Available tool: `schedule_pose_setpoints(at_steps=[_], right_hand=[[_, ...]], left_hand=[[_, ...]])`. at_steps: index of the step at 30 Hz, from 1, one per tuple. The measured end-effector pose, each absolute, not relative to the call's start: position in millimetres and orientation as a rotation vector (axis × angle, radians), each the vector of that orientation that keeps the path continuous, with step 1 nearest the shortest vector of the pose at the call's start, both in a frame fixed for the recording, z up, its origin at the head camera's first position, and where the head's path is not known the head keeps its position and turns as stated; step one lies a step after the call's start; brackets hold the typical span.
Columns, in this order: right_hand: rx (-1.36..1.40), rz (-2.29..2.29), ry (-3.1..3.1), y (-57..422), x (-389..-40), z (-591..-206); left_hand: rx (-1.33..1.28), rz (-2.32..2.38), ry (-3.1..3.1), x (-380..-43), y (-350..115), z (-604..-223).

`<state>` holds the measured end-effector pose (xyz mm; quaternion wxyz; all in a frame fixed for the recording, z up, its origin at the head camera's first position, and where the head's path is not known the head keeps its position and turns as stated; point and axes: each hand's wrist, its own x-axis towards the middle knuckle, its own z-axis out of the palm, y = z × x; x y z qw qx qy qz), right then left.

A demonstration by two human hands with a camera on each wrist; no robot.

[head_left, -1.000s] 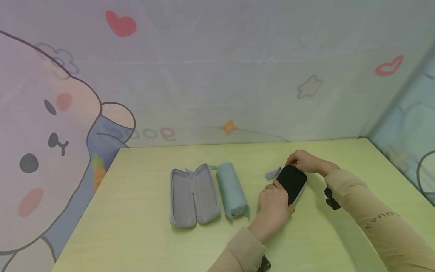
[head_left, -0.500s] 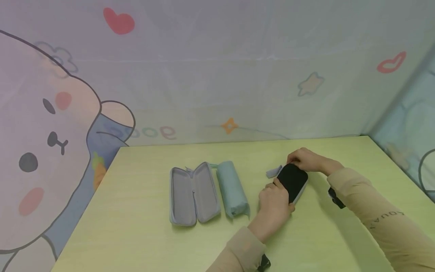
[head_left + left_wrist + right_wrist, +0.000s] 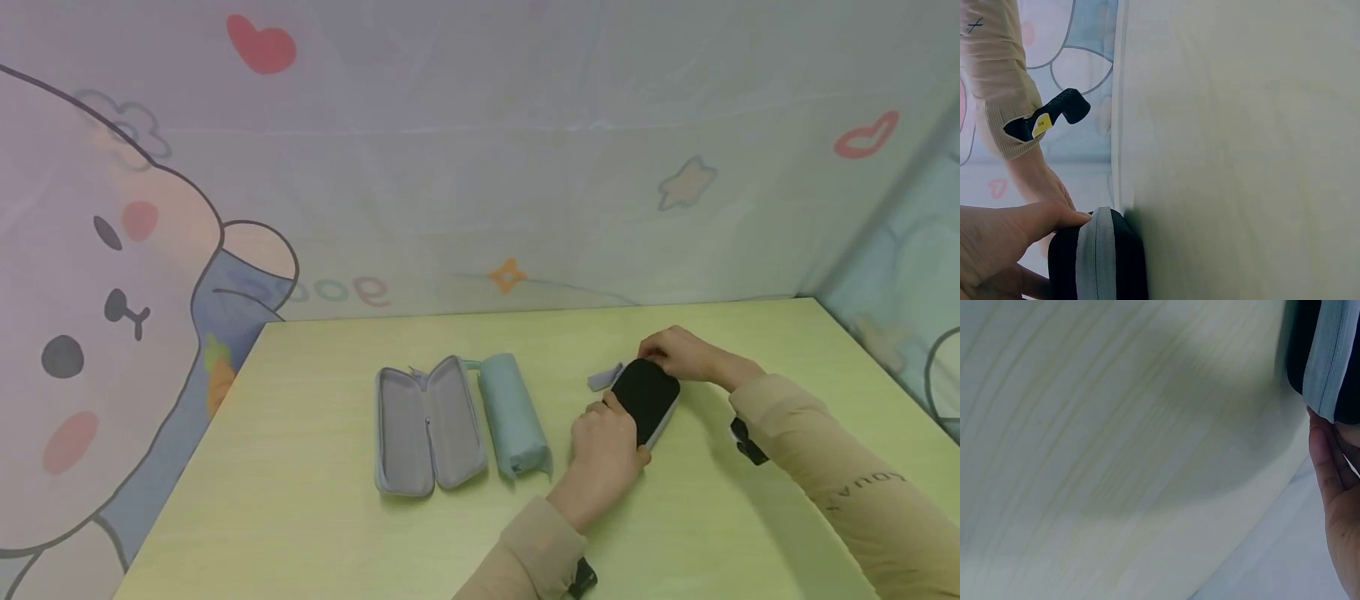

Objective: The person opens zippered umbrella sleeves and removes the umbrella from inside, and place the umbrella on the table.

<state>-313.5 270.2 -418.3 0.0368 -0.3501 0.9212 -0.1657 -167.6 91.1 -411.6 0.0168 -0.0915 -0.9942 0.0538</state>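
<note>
A black zip-up pencil case (image 3: 647, 402) with a grey zipper band lies on the right half of the table. My left hand (image 3: 604, 446) grips its near left side, thumb on the near end. At the far end, my right hand (image 3: 681, 353) has its fingertips pinched at the zipper; the zipper pull is hidden. In the right wrist view, the right fingers (image 3: 1325, 450) meet the end of the grey zipper band (image 3: 1329, 369). The left thumb (image 3: 1063, 215) presses beside the zipper band (image 3: 1099, 256) in the left wrist view. A grey fabric tab (image 3: 604, 378) sticks out at the far left corner.
A grey pencil case (image 3: 405, 433) lies unzipped and spread flat at the left. Between it and my left hand is a pale green, rolled-shaped pencil case (image 3: 514, 417). The yellow-green table (image 3: 300, 533) ends at a printed cloth backdrop (image 3: 480, 167).
My right hand has shifted slightly to the right along the far end of the black pencil case. The left hand keeps its grip, and the other cases stay in place.
</note>
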Motion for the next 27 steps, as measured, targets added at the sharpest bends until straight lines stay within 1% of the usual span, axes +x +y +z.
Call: schedule_pose_setpoints(at_steps=[16,27], right_hand=[[-1.028,-0.579,2.877,283,-309,-429],[-1.057,-0.596,2.894,283,-303,-426]], left_hand=[[-0.267,0.134,-3.088,-167,91,-411],[-0.279,0.123,-3.096,-168,90,-411]])
